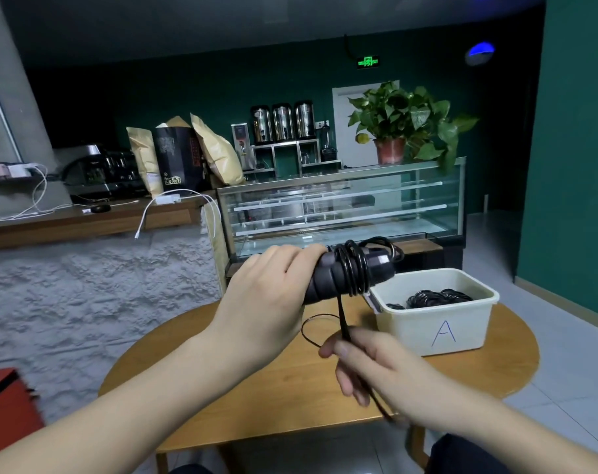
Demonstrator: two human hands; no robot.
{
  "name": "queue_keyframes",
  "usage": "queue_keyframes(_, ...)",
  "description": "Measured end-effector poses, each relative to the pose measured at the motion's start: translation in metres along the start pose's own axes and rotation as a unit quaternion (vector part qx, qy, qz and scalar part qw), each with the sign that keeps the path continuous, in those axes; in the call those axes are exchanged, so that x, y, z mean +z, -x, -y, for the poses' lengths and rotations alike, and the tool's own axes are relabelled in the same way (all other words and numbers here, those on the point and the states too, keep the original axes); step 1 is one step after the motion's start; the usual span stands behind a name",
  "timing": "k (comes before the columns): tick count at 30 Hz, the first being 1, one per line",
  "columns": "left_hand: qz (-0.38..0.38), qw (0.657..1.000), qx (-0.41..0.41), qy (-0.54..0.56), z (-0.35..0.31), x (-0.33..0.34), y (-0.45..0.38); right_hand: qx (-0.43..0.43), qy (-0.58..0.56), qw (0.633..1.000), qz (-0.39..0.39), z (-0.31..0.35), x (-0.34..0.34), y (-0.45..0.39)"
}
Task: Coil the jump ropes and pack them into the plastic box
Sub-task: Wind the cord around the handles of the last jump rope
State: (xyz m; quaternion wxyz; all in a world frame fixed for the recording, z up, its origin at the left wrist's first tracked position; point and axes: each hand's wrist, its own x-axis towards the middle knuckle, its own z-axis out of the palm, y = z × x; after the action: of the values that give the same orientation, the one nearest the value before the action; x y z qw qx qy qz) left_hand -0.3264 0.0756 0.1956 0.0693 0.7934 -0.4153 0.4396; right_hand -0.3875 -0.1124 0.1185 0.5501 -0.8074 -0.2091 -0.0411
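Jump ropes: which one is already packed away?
The coiled black rope lying inside the white box marked A; the other is wound round handles gripped by the left hand.

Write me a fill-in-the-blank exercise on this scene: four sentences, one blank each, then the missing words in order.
1. The left hand grips the black jump rope handles, and the cord is wound around the ____.
2. The right hand pinches the loose ____ running down from the handles.
3. The white plastic box bears the handwritten letter ____.
4. The box stands on a round wooden ____ and already contains coiled rope.

Missing words: handles; cord; A; table
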Motion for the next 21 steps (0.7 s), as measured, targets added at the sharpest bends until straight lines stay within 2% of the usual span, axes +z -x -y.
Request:
queue_keyframes(4,0.025,0.997,-0.021,-0.064,0.007,0.01,-0.002,0.036,0.029,0.998,0.039,0.023,0.004,0.019)
queue_keyframes(7,0.038,0.995,-0.013,-0.096,0.008,0.017,0.002,0.033,0.086,0.995,0.036,0.049,0.001,0.031)
queue_keyframes(10,0.053,0.993,-0.008,-0.102,0.006,0.023,0.008,0.027,0.162,0.986,-0.006,0.071,-0.007,0.042)
queue_keyframes(12,0.054,0.994,-0.001,-0.099,0.004,0.023,0.011,0.008,0.23,0.972,-0.036,0.083,-0.013,0.046)
queue_keyframes(16,0.06,0.992,0.05,-0.096,0.001,0.019,0.016,-0.049,0.387,0.917,-0.084,0.097,-0.028,0.044)
queue_keyframes(18,0.072,0.99,0.09,-0.085,0.001,0.015,0.018,-0.085,0.399,0.908,-0.096,0.102,-0.039,0.039)
queue_keyframes(21,0.071,0.986,0.14,-0.061,-0.001,0.011,0.021,-0.118,0.354,0.922,-0.105,0.103,-0.057,0.025)
